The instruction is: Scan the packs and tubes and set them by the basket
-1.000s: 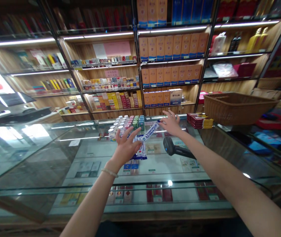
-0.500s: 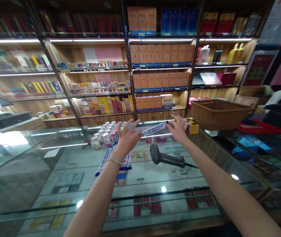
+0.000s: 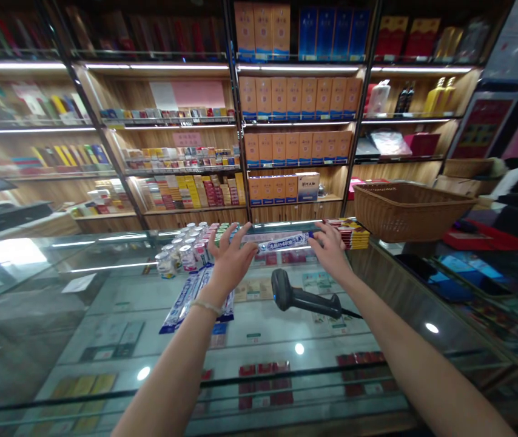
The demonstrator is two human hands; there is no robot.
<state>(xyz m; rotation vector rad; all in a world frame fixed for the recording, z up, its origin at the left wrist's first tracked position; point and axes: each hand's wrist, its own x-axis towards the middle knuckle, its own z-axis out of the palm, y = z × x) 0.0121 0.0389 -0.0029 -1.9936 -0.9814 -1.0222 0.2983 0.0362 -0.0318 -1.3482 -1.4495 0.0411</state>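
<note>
Between my two hands a long, narrow blue-and-white candy packet [image 3: 285, 243] is stretched out above the glass counter. My left hand [image 3: 232, 258] pinches its left end, the other fingers spread upward. At the right end, my right hand [image 3: 329, 246] pinches the dark blue tip. Several similar packets [image 3: 186, 300] lie on the glass by my left wrist, partly covered by it. A black barcode scanner [image 3: 302, 295] rests on the counter below the held packet, its cable running right beneath my right forearm.
Small jars and bottles [image 3: 187, 255] stand grouped beyond my left hand. Yellow-and-red packs [image 3: 354, 235] are stacked behind my right hand, beside a brown wicker basket [image 3: 409, 212]. Shelves of boxes [image 3: 293, 100] line the back wall. The glass counter [image 3: 259, 358] shows goods inside.
The held packet has levelled out from a tilt, with its right end lower. Both hands still hold its ends. My view has shifted slightly.
</note>
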